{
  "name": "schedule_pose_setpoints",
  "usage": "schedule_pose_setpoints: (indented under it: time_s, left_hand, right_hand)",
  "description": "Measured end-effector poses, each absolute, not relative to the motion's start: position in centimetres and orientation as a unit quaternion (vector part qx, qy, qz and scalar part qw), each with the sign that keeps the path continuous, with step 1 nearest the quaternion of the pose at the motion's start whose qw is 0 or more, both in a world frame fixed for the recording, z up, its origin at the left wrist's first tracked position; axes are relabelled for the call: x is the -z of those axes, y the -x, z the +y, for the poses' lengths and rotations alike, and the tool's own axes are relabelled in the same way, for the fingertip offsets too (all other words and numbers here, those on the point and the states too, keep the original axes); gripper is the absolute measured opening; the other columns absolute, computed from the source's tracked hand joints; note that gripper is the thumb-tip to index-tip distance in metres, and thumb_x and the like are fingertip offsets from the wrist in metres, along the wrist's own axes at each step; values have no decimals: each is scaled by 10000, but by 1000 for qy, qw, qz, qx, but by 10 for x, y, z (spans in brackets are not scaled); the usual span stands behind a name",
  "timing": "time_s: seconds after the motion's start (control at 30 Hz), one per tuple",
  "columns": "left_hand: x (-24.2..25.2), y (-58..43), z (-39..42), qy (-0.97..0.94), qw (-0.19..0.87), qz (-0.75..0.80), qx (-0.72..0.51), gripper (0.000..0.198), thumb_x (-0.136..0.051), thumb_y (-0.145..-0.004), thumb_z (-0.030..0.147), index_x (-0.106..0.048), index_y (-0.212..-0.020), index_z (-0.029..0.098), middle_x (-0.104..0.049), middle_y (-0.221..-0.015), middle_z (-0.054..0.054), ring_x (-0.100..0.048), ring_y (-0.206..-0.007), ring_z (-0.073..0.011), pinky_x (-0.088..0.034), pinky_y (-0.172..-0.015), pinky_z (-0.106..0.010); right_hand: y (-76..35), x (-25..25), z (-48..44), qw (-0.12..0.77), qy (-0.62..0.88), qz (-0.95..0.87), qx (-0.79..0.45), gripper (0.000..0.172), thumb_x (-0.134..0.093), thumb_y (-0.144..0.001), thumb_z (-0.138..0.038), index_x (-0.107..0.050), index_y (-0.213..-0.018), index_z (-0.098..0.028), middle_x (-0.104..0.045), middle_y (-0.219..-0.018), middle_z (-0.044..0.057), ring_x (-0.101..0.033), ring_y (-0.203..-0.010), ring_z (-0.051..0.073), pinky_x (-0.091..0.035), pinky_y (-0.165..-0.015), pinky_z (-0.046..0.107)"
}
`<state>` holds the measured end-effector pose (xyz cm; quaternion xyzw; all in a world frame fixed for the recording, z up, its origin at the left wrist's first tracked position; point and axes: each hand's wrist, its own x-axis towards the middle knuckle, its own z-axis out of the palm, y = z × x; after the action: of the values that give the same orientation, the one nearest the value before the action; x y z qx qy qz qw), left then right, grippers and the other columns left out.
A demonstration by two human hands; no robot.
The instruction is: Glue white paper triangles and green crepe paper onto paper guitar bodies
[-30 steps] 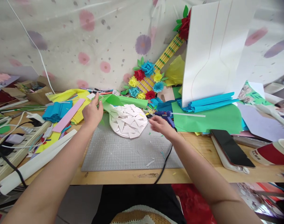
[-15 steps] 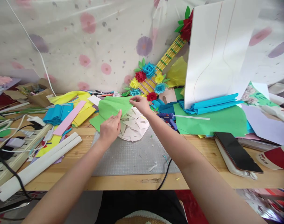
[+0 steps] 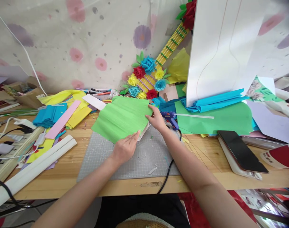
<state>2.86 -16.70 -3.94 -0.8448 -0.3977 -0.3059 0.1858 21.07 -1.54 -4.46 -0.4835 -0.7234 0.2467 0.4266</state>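
A sheet of bright green crepe paper (image 3: 122, 118) lies spread over the white paper-covered disc (image 3: 144, 132), and only a sliver of the disc shows at its lower right. My left hand (image 3: 126, 147) rests on the paper's lower edge with its fingers stretched out flat. At the sheet's right edge is my right hand (image 3: 156, 118), thumb and fingers apart and touching the paper. Under all this lies a grey cutting mat (image 3: 101, 164). Just right of my right hand is a blue glue gun (image 3: 170, 118) with a white glue stick (image 3: 194, 116) in its back.
Behind stands a yellow paper guitar (image 3: 169, 47) with paper flowers. A white board (image 3: 211, 47) leans at right, above blue crepe paper (image 3: 213, 100) and green paper (image 3: 230, 122). A phone (image 3: 240, 150) and cup (image 3: 281, 156) are at right; white rolls (image 3: 40, 164) and a power strip (image 3: 16, 161) at left.
The green sheet has been laid down flat, covering most of the white disc. My right hand's pinch has opened, and my left hand has moved right and nearer to me. The view has shifted slightly.
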Motion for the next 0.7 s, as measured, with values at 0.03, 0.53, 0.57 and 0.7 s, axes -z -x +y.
schedule_pose_setpoints:
  time_s: [0.03,0.53,0.57,0.7]
  left_hand:
    - [41,-30,-167,850,183,-390,303,652,-356,-873,42,-160,-1491,108,-673,-1145,-103,-678,-963,-159,-547,-859,-264]
    - [51,-39,-170,872,197,-353,276,606,-361,-860,31,-257,-1456,74,-675,-1144,-105,-669,-989,-157,-556,-839,-268]
    - [52,-39,-170,873,199,-350,275,620,-363,-860,32,-232,-1464,72,-677,-1140,-107,-670,-987,-160,-558,-835,-270]
    - [56,-40,-171,877,188,-352,267,656,-370,-862,39,-162,-1483,75,-673,-1147,-111,-670,-986,-165,-556,-838,-279]
  right_hand:
    - [-212,48,-17,419,492,-723,-242,599,-576,-727,-202,-479,-1314,-133,-509,-1242,163,-546,-1056,264,-472,-898,426]
    - [-216,53,-29,334,543,-748,-187,629,-527,-772,-195,-411,-1388,-149,-449,-1282,169,-438,-1245,315,-394,-1026,473]
    - [-216,52,-31,326,546,-750,-184,630,-523,-775,-190,-404,-1392,-142,-446,-1289,172,-432,-1253,314,-387,-1034,473]
    - [-214,46,-37,294,558,-756,-176,629,-510,-788,-177,-381,-1400,-113,-424,-1320,183,-423,-1270,304,-379,-1050,451]
